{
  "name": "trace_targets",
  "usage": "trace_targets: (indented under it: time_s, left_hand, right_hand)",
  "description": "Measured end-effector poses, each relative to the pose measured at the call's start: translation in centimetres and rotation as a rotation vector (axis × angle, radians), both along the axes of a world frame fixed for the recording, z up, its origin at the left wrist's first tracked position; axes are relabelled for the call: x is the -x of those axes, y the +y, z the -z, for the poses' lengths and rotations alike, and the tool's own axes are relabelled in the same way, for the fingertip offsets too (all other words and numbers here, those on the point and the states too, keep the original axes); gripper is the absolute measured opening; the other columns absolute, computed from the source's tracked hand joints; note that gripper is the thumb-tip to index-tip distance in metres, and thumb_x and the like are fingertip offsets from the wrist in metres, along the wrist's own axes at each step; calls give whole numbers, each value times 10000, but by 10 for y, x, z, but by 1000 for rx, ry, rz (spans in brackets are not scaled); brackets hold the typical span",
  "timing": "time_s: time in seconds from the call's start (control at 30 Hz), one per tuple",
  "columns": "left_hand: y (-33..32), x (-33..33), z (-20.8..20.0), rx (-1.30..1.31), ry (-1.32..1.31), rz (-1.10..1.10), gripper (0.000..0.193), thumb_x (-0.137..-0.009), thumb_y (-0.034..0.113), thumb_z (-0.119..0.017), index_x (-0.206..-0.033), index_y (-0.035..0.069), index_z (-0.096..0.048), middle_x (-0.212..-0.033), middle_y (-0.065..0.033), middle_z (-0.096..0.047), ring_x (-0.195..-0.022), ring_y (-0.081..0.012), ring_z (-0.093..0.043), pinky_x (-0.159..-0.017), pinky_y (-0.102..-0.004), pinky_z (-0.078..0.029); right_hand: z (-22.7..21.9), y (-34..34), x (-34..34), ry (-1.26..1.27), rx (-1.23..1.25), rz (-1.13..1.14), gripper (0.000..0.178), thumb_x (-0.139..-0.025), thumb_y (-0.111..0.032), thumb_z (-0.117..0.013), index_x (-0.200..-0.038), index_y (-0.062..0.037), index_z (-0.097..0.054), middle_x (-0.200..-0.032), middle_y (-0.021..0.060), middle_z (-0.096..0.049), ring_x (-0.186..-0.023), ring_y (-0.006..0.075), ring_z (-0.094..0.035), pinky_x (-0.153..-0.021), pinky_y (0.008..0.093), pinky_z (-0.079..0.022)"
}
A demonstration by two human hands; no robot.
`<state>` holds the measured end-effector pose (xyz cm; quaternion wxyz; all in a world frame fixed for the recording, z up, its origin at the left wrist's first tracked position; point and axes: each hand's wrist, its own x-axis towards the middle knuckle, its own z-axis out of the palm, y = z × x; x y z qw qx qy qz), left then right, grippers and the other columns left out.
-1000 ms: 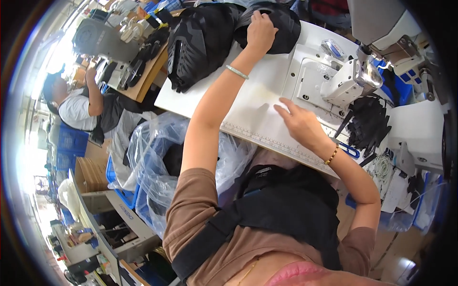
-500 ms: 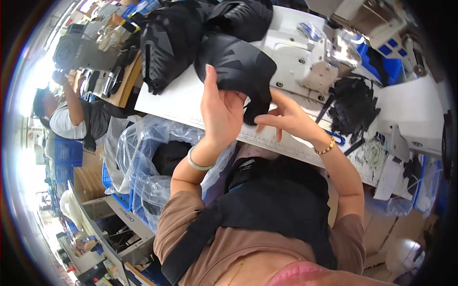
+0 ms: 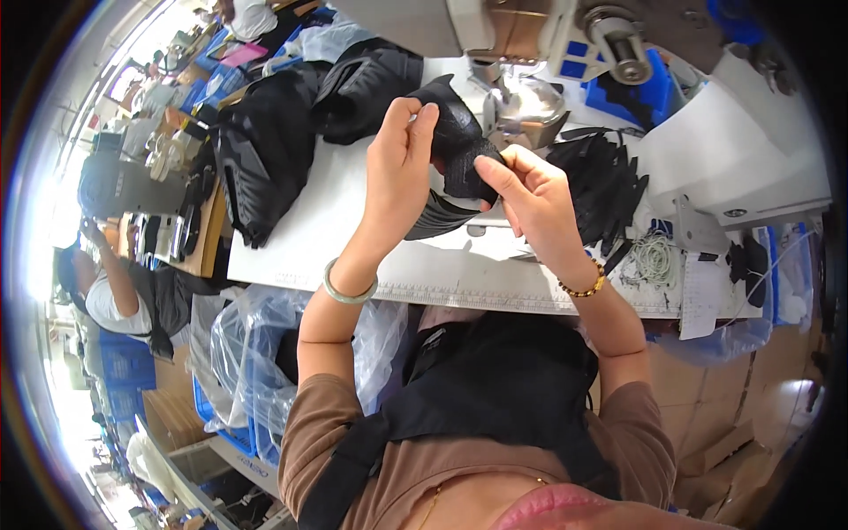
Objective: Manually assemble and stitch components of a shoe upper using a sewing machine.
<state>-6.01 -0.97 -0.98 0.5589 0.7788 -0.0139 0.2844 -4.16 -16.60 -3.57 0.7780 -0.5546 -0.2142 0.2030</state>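
Over the white table, my left hand (image 3: 396,168) pinches one edge of a black shoe upper (image 3: 465,157) between thumb and fingers. My right hand (image 3: 541,196) grips the other end of it, thumb on top and fingers behind. The piece is lifted and bent, with a dark textured face showing and a curved part hanging between the hands. Stacks of similar black uppers (image 3: 268,146) lie to the left, with a second stack (image 3: 369,88) behind them.
Black strips (image 3: 599,187) are heaped on the right, by a coil of pale string (image 3: 652,262). White sewing machine parts (image 3: 738,132) stand at the far right. A plastic-lined blue bin (image 3: 231,424) sits below the table's left side. Another person (image 3: 119,291) works farther left.
The upper has been raised and turned, and now shows its textured face. My left hand has closed on its edge, and my right hand has taken hold of the other end.
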Motion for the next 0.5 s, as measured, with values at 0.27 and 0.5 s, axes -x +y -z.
trace_targets:
  time_s: [0.27, 0.5]
  left_hand:
    - [-11, -66, -1, -47, -124, 139, 97, -843, 4, -504, -761, -47, -518, -569, -5, -467, -528, -46, -389, -455, -231, -316]
    - [6, -96, 18, 71, -48, 250, 192, -777, -26, -532, -590, -11, -494, -519, 21, -451, -476, -29, -379, -420, -216, -307]
  right_hand:
    - [-6, -6, -8, -131, -29, 404, 151, -884, -124, -591, -860, 24, -615, -629, 34, -624, -388, 1, -395, -350, 168, -262]
    - [-3, -1, -13, -146, 21, 471, 191, -867, -129, -611, -756, 26, -619, -557, 22, -586, -362, 17, -391, -346, 189, -262]
